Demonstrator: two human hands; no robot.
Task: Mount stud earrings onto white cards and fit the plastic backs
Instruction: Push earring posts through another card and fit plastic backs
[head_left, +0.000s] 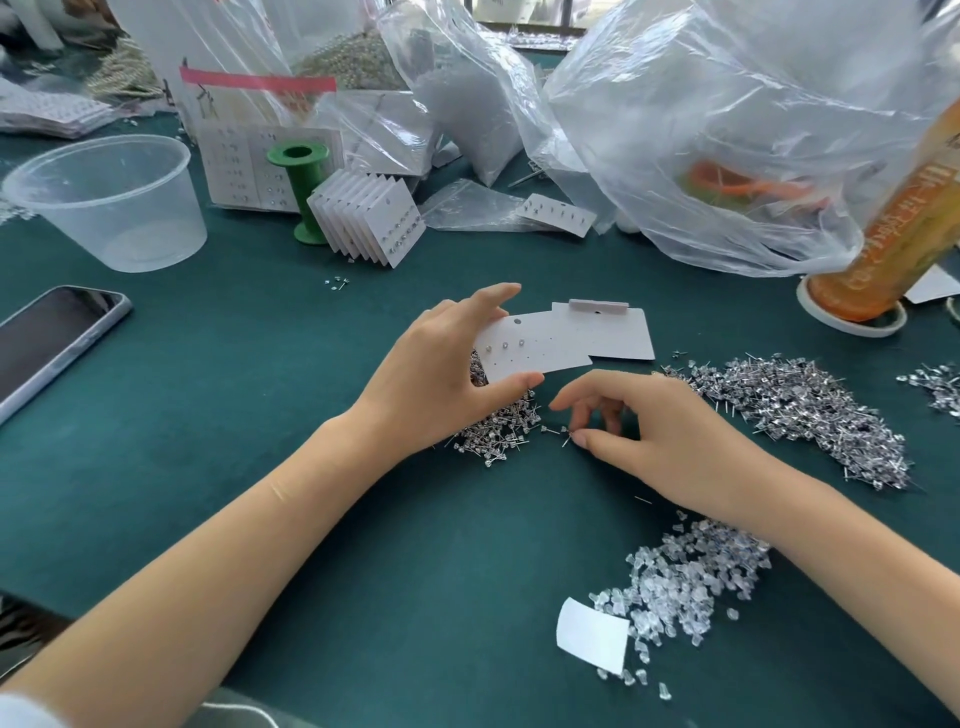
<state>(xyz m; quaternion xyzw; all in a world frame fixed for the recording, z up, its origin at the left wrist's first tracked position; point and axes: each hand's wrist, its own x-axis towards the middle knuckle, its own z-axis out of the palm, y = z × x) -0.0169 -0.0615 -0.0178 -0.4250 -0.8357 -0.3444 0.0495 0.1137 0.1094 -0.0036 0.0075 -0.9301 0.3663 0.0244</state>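
Plastic backs (685, 584): a loose heap of clear pieces nearest the camera, on the green table (260, 405) under the right forearm; a curled white paper slip (592, 635) lies at the heap's near edge.
Right hand (654, 441): low over the table, thumb and forefinger curled together, pinching a single stud earring (566, 435) at the fringe of the small pile.
Small stud pile (498, 426): silver studs scattered under and just beside the left hand.
Left hand (441, 374): raised over the small pile, gripping the white card (540, 345) between forefinger on the top edge and thumb on the bottom edge.
White card: held tilted off the table, three studs seated in its upper row near the left end, further punched holes unfilled.
Spare cards (618, 332): blank ones lying flat just behind the held card, partly overlapped by it.
Large stud pile (800, 410): a wide spread to the right of the right hand.
Finished cards (369, 223): a fanned stack standing farther back, leaning by a green spool (304, 182).
Left side: a clear plastic tub (109, 202) and a phone (52, 343), well apart from the work.
Back: crumpled plastic bags (701, 130).
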